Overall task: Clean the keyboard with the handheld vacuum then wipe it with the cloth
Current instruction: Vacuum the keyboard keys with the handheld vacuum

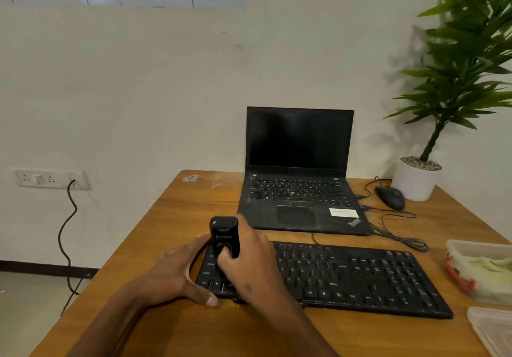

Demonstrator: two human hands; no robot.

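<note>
Wooden desk (pixel 177 204) by white wall: right hand (pixel 249 259) grips vacuum (pixel 225 235) on keyboard (pixel 360 279), left hand (pixel 177 273) steadies it, fingers relaxed.

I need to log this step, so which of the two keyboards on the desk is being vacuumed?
The separate black keyboard nearest the person. The handheld vacuum sits on its left end, while the laptop behind is untouched.

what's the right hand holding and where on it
The right hand grips the black handheld vacuum around its lower body, upright over the keyboard's left end.
</note>
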